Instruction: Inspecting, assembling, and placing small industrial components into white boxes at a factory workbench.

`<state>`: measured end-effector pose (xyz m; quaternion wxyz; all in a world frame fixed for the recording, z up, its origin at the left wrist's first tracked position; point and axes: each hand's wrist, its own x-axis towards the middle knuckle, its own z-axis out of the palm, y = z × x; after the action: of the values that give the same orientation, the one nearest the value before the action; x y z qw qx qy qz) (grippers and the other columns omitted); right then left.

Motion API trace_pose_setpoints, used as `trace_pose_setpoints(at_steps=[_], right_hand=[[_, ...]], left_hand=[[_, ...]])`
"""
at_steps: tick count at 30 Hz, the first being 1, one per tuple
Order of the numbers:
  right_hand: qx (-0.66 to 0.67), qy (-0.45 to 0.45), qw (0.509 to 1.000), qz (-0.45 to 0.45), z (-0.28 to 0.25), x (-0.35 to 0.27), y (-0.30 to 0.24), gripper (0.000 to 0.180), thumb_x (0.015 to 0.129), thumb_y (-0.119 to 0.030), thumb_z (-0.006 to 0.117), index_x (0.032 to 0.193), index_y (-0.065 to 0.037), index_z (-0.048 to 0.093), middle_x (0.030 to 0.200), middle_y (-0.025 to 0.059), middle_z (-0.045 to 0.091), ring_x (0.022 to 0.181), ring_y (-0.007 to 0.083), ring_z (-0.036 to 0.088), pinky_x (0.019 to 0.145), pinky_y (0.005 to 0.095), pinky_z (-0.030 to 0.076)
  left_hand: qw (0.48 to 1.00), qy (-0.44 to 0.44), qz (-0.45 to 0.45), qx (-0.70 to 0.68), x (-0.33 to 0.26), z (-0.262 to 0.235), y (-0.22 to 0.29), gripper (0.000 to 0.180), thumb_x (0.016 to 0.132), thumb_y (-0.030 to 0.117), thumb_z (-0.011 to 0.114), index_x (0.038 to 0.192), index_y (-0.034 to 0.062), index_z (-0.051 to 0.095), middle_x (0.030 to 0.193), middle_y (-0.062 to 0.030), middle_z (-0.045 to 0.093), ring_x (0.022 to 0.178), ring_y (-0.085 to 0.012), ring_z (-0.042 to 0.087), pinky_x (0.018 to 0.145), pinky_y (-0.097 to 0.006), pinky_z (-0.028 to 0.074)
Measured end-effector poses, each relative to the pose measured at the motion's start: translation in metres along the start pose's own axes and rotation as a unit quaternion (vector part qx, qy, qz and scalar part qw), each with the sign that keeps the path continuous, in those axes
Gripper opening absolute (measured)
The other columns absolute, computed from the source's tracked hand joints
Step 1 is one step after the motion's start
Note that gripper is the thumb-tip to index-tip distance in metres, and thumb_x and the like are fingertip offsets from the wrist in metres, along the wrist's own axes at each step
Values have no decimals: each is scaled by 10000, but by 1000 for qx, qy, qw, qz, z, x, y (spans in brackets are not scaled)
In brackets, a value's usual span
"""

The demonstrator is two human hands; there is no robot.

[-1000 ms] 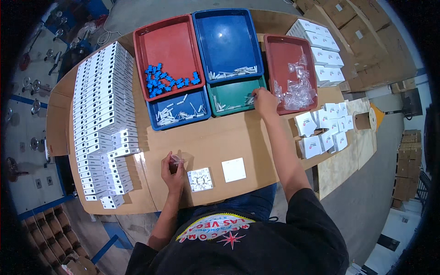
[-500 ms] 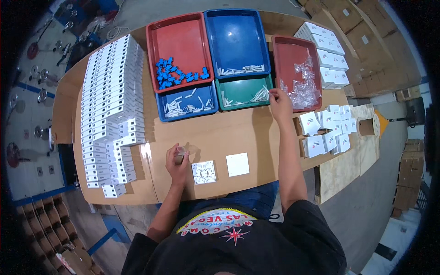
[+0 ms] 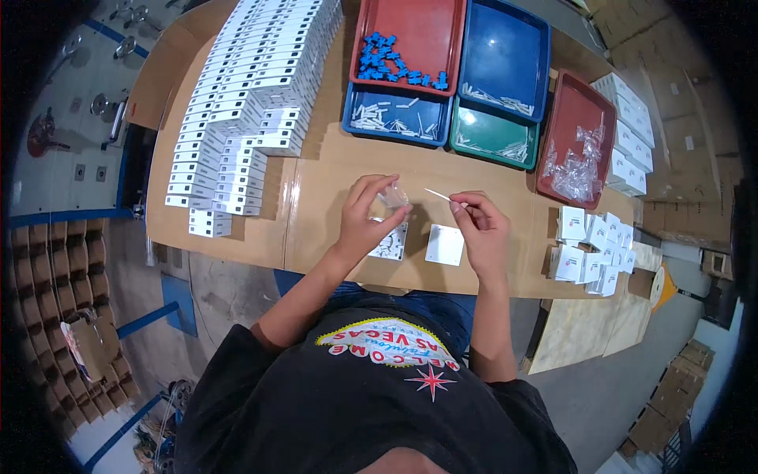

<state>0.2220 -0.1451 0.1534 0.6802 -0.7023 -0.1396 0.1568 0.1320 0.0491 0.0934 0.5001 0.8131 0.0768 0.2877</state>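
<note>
Above the cardboard-covered table, my left hand (image 3: 365, 221) grips a small clear plastic bag (image 3: 395, 197) between thumb and fingers. Facing it, my right hand (image 3: 483, 229) pinches a thin white stick (image 3: 437, 193), whose free end points left toward the bag without touching it. Under my left hand lies a white square plate with raised or cut-out shapes (image 3: 390, 245), partly covered by the hand. A plain white square plate (image 3: 444, 246) rests beside it, just left of my right hand.
Farther back stand a red tray (image 3: 410, 31) with blue clips, a large blue tray (image 3: 505, 47), a small blue tray (image 3: 395, 130) and a green tray (image 3: 496, 134) with white pieces, and a red tray (image 3: 579, 103) with clear bags. White boxes (image 3: 253, 87) stack left; small white packs (image 3: 592, 249) sit right.
My right hand has come back from the green tray with the white stick, close to my left hand. My left hand has risen over the patterned plate with the bag. The view has shifted.
</note>
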Motion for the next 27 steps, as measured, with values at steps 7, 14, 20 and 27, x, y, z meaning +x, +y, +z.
trace_pose_setpoints(at_steps=[7,14,20,27], right_hand=[[-159,-61,984,-56,24,4,-27,105,912,-32,748,1013,-5,742,878,34,682,600,55,481,553,235,386],[-199,-40,978,-56,39,4,-31,100,878,-57,774,941,-8,714,849,47,693,544,82,466,516,262,382],[-225,-33,966,-124,46,0,-26,99,869,-60,779,935,-23,716,917,49,685,533,107,470,510,279,391],[-279,-109,943,-146,39,-5,-37,101,922,-82,750,977,2,739,953,55,668,641,101,515,582,262,431]], left_hand=[[1000,13,3,7,-3,-5,16,513,759,147,877,1233,67,697,1134,-92,688,994,-262,656,884,-375,522],[999,-1,27,23,3,-8,24,531,757,169,872,1252,88,695,1155,-97,722,1062,-295,665,924,-402,516],[999,-9,44,15,3,-8,23,528,760,166,857,1256,91,693,1151,-102,724,1070,-304,673,933,-401,519],[998,-28,51,5,3,-14,29,477,780,158,834,1232,81,704,1100,-107,724,1028,-303,676,930,-401,514]])
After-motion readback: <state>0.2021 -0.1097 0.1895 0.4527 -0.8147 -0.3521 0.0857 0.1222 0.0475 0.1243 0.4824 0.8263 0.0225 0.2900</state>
